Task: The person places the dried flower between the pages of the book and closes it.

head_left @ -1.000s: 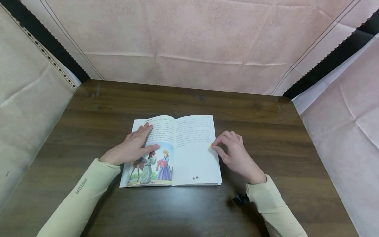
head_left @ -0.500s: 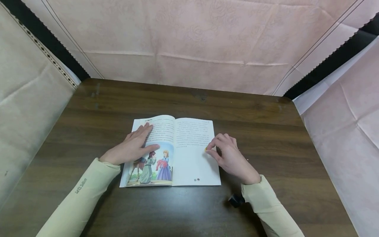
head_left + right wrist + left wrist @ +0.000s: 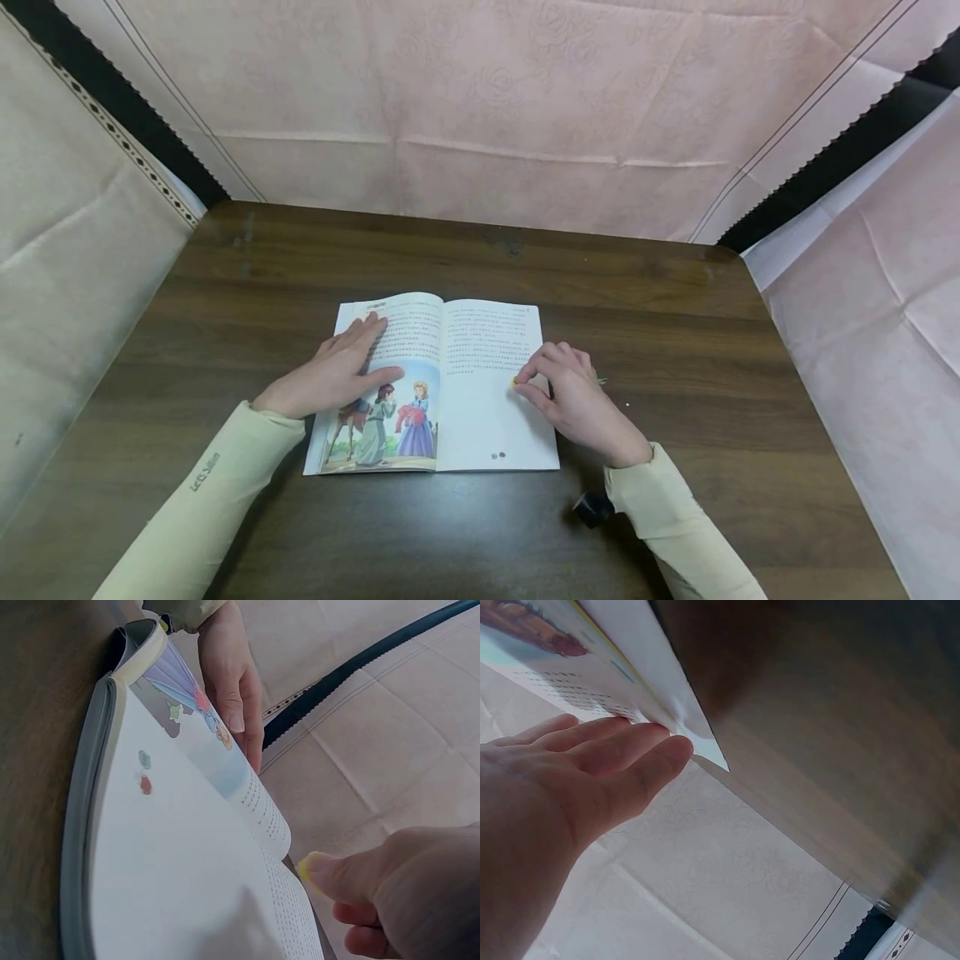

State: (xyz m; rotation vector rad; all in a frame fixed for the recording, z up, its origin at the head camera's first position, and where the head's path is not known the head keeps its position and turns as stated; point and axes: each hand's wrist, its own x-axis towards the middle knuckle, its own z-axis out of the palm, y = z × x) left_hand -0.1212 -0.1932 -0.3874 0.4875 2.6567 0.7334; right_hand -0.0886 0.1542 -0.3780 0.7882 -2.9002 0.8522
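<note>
An open picture book (image 3: 480, 425) lies on the table. Its left page carries text above a coloured picture of figures in long dresses; the right page has text at the top and two small marks near the bottom. My left hand (image 3: 337, 375) rests with extended fingers on the left page, thumb over the picture's top. Over the right page's outer edge, my right hand (image 3: 573, 404) pinches a small yellow thing (image 3: 306, 866) between thumb and forefinger. Its kind is too small to tell, and most of it is hidden by the fingers.
The brown wooden table (image 3: 390, 258) surrounds the book. Pale patterned cloth (image 3: 465, 108) hangs behind it and at both sides, with dark strips at the corners. A black object (image 3: 592, 509) sits by the right cuff. A small pale thing (image 3: 602, 381) shows behind the right hand.
My right hand has moved left and slightly down, further over the right page, still pinching the yellow thing. The right page's top edge has dropped a little. My left hand has stayed put.
</note>
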